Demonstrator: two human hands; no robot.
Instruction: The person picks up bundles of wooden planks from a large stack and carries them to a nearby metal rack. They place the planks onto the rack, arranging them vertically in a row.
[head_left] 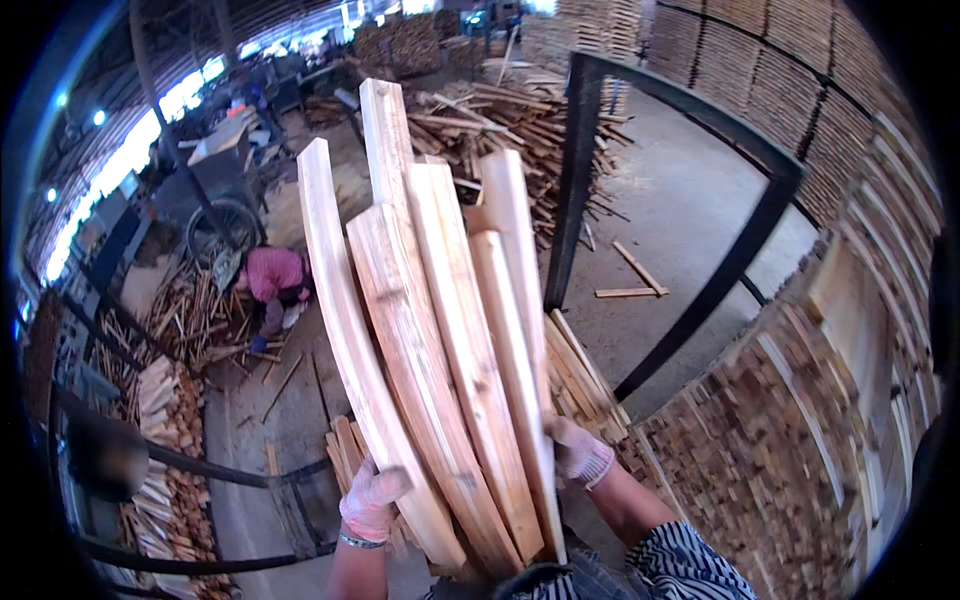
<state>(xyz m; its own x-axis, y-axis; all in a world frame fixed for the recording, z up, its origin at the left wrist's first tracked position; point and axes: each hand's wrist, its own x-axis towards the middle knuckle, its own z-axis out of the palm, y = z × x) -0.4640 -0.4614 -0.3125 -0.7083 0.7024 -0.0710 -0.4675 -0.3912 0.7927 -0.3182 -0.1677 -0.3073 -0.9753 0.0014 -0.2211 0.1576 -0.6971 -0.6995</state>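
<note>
A bundle of several long, pale wooden boards [410, 340] stands upright in front of me, its lower ends close to my body. The boards are of uneven length, so their top ends step up and down. My left hand [372, 500], in a light glove with a bracelet at the wrist, is pressed to the bundle's left side near the bottom. On the opposite side my right hand [580, 452], also gloved, grips the bundle's edge; its fingertips are partly hidden behind the wood. Both hands squeeze the boards between them.
A dark metal frame [575, 190] rises ahead to the right. Beside me on the right is a large stack of wood pieces [720, 460]. Loose boards [630, 292] lie on the floor beyond. At the left a person in pink [275, 275] bends over scrap wood, near dark rails [210, 470].
</note>
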